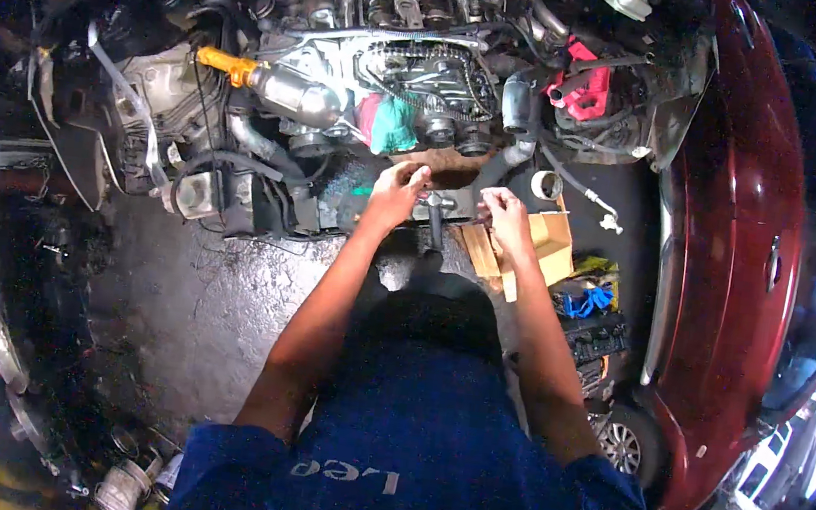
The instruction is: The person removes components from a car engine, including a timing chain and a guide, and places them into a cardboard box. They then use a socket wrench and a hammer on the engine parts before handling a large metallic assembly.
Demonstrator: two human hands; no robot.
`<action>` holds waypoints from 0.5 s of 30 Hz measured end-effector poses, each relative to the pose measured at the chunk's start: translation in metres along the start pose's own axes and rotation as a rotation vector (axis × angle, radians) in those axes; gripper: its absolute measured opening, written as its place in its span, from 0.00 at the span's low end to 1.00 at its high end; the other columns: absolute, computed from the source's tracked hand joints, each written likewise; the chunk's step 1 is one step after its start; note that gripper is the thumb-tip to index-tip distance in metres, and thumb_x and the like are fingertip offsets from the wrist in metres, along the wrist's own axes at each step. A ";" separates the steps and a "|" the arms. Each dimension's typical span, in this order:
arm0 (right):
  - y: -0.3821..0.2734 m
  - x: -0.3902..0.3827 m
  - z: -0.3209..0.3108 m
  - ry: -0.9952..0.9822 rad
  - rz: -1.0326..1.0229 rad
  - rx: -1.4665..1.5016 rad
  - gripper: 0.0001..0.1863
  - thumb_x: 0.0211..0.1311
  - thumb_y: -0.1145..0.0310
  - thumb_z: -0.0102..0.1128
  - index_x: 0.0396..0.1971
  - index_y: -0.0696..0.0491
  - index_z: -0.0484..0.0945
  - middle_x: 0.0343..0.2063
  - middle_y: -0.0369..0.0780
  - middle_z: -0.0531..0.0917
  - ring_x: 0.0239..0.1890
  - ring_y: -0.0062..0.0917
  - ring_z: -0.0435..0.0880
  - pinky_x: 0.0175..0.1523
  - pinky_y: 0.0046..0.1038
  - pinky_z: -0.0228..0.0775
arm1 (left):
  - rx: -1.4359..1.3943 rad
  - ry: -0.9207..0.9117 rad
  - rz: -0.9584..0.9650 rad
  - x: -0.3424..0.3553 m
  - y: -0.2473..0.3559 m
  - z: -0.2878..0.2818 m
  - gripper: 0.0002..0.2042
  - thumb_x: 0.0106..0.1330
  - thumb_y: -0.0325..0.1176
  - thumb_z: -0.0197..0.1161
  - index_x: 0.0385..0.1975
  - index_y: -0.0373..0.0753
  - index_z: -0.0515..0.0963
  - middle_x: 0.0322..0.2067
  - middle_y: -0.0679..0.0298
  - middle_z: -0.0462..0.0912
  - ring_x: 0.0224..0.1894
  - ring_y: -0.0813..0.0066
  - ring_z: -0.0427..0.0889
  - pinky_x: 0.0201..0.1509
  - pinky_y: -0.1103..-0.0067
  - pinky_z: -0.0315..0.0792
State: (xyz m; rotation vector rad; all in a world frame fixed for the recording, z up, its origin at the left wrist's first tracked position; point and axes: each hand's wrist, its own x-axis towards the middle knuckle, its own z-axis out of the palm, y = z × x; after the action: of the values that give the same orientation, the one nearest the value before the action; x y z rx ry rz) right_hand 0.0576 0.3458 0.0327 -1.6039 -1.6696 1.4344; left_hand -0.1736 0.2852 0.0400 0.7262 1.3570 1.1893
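Both my hands are raised in front of an opened car engine (418,80), whose chain and sprockets are exposed. My left hand (396,195) has its fingers curled, and what they hold, if anything, is too small to make out. To its right, my right hand (506,218) has its fingertips drawn together, and I cannot make out anything in them either. Below and between the hands lies a T-shaped metal tool, like a hammer (437,216). A pink and teal cloth (390,125) rests against the engine just above my left hand.
An opened cardboard box (548,249) sits beside my right forearm, with a tape roll (546,184) behind it. A silver cylinder with an orange end (295,96) lies on the engine's left. A red cloth (580,83) is on the right. A dark red car (739,222) stands along the right side.
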 end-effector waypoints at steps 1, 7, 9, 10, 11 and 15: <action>0.000 0.007 -0.001 -0.018 0.056 0.003 0.12 0.70 0.63 0.54 0.43 0.56 0.79 0.30 0.36 0.82 0.29 0.17 0.80 0.34 0.23 0.74 | -0.031 0.015 -0.031 0.003 -0.008 -0.005 0.17 0.72 0.41 0.58 0.43 0.31 0.77 0.32 0.62 0.83 0.29 0.81 0.79 0.32 0.82 0.72; 0.017 0.071 -0.008 0.069 0.090 -0.063 0.14 0.70 0.60 0.54 0.47 0.52 0.78 0.32 0.38 0.85 0.27 0.18 0.82 0.29 0.22 0.73 | -0.474 0.332 0.000 0.042 -0.033 -0.002 0.10 0.69 0.35 0.61 0.41 0.34 0.79 0.29 0.66 0.82 0.22 0.81 0.77 0.27 0.84 0.71; 0.014 0.090 0.002 0.084 0.038 -0.058 0.14 0.71 0.59 0.54 0.47 0.52 0.78 0.31 0.37 0.85 0.26 0.17 0.82 0.29 0.21 0.73 | -0.444 0.512 0.090 0.055 -0.031 -0.006 0.10 0.69 0.34 0.61 0.42 0.34 0.79 0.30 0.65 0.82 0.23 0.83 0.76 0.28 0.85 0.70; 0.011 0.098 0.006 0.082 0.029 -0.065 0.14 0.71 0.59 0.54 0.47 0.52 0.78 0.31 0.37 0.85 0.26 0.17 0.82 0.29 0.21 0.73 | -0.446 0.571 0.143 0.063 -0.029 -0.005 0.11 0.69 0.34 0.61 0.42 0.33 0.80 0.31 0.64 0.82 0.24 0.84 0.76 0.28 0.85 0.70; 0.009 0.105 0.008 0.098 -0.025 -0.037 0.14 0.71 0.59 0.53 0.47 0.52 0.78 0.30 0.37 0.85 0.25 0.16 0.81 0.29 0.20 0.72 | -0.441 0.624 0.180 0.072 -0.026 -0.003 0.12 0.69 0.34 0.61 0.43 0.32 0.80 0.31 0.63 0.82 0.25 0.82 0.76 0.28 0.84 0.70; -0.020 0.116 0.046 0.130 -0.147 0.077 0.13 0.72 0.63 0.53 0.49 0.52 0.78 0.28 0.36 0.83 0.24 0.15 0.79 0.28 0.19 0.70 | -0.103 0.977 0.496 0.108 -0.021 -0.016 0.13 0.68 0.33 0.62 0.47 0.33 0.78 0.35 0.61 0.81 0.30 0.80 0.77 0.31 0.83 0.74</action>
State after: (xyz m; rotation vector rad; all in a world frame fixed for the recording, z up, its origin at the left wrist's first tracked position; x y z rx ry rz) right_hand -0.0195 0.4373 -0.0079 -1.4670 -1.6030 1.2785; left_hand -0.2037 0.3747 -0.0181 0.4017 1.9281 2.1612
